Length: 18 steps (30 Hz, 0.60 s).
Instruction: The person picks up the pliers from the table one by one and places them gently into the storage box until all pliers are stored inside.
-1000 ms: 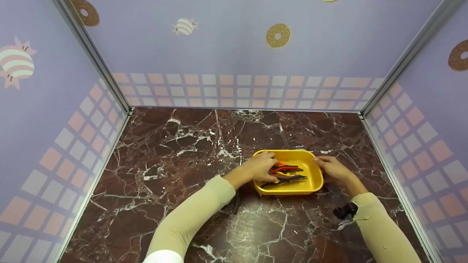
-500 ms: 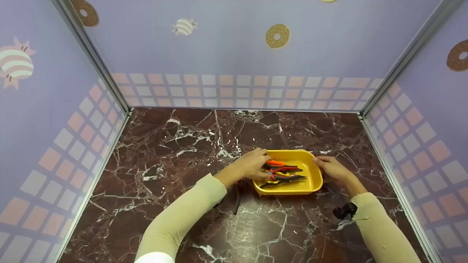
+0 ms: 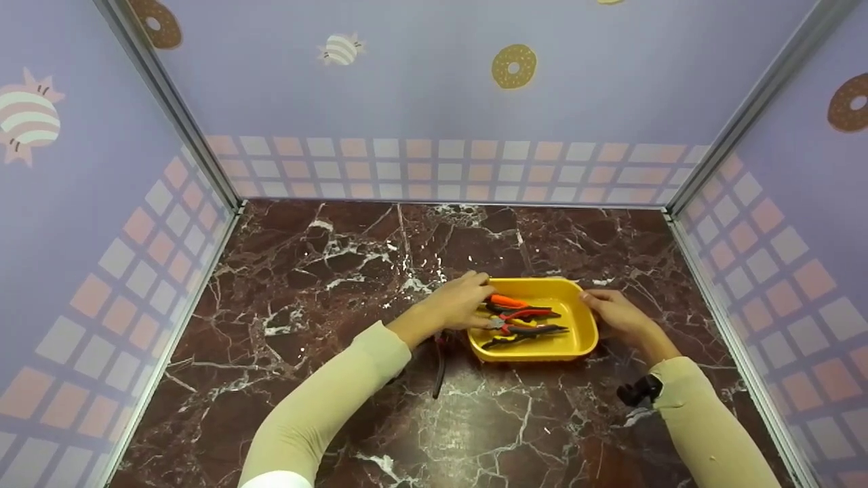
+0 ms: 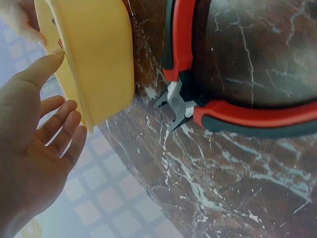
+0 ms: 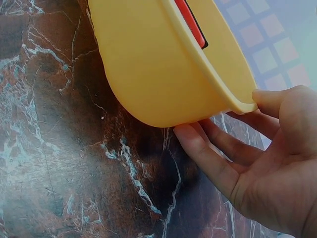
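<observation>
A yellow tray (image 3: 582, 332) sits on the marble table and holds several pliers (image 3: 525, 318) with orange, red and yellow-black handles. My left hand (image 3: 460, 303) hovers at the tray's left rim, fingers relaxed and holding nothing; in the left wrist view the left hand (image 4: 39, 144) lies just beside the tray (image 4: 99, 59). My right hand (image 3: 610, 310) holds the tray's right end. In the right wrist view the right hand (image 5: 257, 158) has its thumb on the rim of the tray (image 5: 158, 64) and its fingers under the wall.
One more pair of red-and-grey pliers (image 4: 247, 116) lies on the table left of the tray, partly under my left forearm, where the pliers (image 3: 439, 369) show as a dark handle. Patterned walls close the table on three sides.
My left hand has drawn back leftward from inside the tray to its left rim, uncovering the pliers' handles. The right hand and the tray have stayed put.
</observation>
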Each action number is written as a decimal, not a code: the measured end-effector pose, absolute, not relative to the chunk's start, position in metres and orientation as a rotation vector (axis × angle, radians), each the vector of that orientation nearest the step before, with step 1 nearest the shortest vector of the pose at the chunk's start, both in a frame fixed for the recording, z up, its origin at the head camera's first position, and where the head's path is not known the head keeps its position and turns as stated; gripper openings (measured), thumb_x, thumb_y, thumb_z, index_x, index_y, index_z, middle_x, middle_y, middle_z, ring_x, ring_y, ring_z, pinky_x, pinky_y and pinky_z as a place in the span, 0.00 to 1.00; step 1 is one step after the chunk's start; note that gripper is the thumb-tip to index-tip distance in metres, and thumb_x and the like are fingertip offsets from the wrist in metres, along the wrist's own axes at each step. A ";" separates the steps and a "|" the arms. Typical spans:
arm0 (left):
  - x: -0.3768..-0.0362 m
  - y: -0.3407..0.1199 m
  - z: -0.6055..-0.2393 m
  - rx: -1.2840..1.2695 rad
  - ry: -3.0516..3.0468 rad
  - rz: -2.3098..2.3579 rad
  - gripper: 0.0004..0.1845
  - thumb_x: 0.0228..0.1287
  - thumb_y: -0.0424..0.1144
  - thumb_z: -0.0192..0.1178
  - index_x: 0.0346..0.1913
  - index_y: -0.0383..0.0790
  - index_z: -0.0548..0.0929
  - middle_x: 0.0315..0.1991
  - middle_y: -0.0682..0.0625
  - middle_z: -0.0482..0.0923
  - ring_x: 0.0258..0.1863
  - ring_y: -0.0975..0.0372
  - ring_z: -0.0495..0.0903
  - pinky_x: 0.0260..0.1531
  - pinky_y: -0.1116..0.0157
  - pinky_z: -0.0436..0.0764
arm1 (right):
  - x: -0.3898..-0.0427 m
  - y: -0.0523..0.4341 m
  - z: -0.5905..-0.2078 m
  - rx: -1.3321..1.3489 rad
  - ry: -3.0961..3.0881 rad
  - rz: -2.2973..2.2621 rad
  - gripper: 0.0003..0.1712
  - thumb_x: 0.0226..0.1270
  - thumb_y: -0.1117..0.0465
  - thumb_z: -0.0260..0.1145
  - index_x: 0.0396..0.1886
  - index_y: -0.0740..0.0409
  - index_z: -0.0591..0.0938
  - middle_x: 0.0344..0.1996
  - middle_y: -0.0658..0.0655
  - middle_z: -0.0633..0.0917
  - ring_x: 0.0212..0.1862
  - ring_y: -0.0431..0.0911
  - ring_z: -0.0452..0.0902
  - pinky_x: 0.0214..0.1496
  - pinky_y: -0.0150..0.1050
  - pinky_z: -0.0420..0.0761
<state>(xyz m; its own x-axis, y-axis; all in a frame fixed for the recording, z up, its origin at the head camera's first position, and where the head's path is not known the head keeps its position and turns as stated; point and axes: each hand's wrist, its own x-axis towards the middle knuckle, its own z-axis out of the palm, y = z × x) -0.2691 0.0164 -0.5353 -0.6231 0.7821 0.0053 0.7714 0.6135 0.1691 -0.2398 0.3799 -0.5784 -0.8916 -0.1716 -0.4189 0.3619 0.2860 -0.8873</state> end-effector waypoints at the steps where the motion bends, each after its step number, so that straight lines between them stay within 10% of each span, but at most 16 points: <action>1: -0.269 0.015 -0.535 1.325 2.760 0.251 0.34 0.66 0.58 0.72 0.66 0.40 0.83 0.55 0.48 0.75 0.52 0.55 0.74 0.52 0.60 0.81 | -0.240 0.380 -0.578 0.162 2.123 -1.638 0.34 0.88 0.49 0.52 0.78 0.70 0.67 0.65 0.74 0.79 0.56 0.55 0.84 0.52 0.56 0.88; 18: -0.272 -0.010 -0.525 1.265 2.777 0.261 0.36 0.66 0.59 0.71 0.67 0.38 0.81 0.56 0.47 0.76 0.52 0.54 0.74 0.52 0.58 0.83 | -0.241 0.380 -0.577 0.151 2.129 -1.625 0.34 0.89 0.50 0.51 0.80 0.69 0.65 0.66 0.75 0.78 0.56 0.56 0.85 0.51 0.56 0.89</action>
